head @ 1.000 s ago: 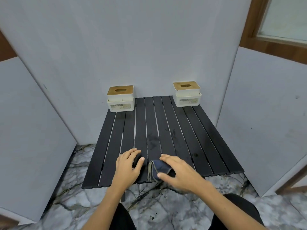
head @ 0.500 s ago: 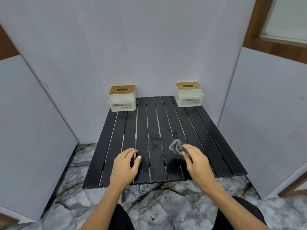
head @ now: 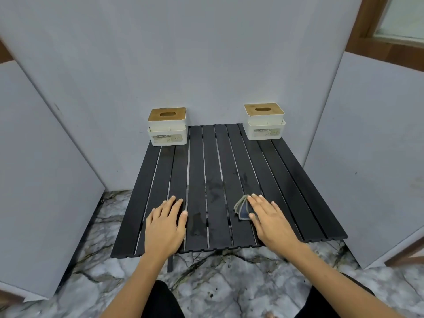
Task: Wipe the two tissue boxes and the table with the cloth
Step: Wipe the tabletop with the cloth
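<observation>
Wiping the black slatted worktop [head: 286,180]

My right hand [head: 268,216], fingers flat, is pressing the folded dark-blue cloth [head: 242,207] at lower centre-right; left hand [head: 166,223] is lying flat, bracing. I should be keeping even pressure along the slats.

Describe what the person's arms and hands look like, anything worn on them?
Both the left hand and the right hand are bare: no gloves, rings, watch or bands visible. Both forearms are uncovered as far as the frame shows, no sleeves. Dark clothing appears only at the bottom edge.
</observation>
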`<state>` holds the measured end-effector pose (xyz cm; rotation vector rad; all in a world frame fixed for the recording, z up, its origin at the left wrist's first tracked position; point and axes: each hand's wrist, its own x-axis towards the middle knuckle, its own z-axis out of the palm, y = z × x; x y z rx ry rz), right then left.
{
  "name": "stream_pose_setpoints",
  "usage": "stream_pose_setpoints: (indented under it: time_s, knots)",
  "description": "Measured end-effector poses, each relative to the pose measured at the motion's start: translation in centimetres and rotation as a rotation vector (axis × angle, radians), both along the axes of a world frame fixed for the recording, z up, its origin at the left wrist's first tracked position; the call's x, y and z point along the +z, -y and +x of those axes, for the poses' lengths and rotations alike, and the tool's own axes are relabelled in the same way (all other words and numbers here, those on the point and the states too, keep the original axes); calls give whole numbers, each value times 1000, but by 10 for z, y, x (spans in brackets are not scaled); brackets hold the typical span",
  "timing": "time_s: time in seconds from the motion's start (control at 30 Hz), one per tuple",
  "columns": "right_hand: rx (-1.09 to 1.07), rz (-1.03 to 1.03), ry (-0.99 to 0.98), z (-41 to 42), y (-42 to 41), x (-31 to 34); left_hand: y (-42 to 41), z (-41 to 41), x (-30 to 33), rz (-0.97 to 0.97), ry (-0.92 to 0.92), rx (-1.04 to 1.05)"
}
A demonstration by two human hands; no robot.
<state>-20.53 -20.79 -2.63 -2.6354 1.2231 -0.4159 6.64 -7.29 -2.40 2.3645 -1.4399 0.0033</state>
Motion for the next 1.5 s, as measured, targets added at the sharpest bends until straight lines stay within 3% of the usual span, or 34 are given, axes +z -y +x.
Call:
stream_pose_setpoints:
  time_s: [0.37,0.53,0.8,0.9,1.1,1.33,1.5]
  knots:
    - [-91,113,10,71,105,8,3,-2,-7,-15,43,26]
    - [116,118,-18,62,94,6,4,-4,-6,-18,51,49]
    - [427,59,-13,2,8,4,3,-4,-3,8,39,62]
    - [349,-44,-5,-5,5,-3,3,-5,-3,2,33,60]
    - [162,33,43,47,53,-1,3,-6,-5,-9,32,54]
    - [131,132,91,121,91,10,4,-6,-6,-17,42,57]
    - [306,178,139,128,75,10,4,-6,-4,-15,40,62]
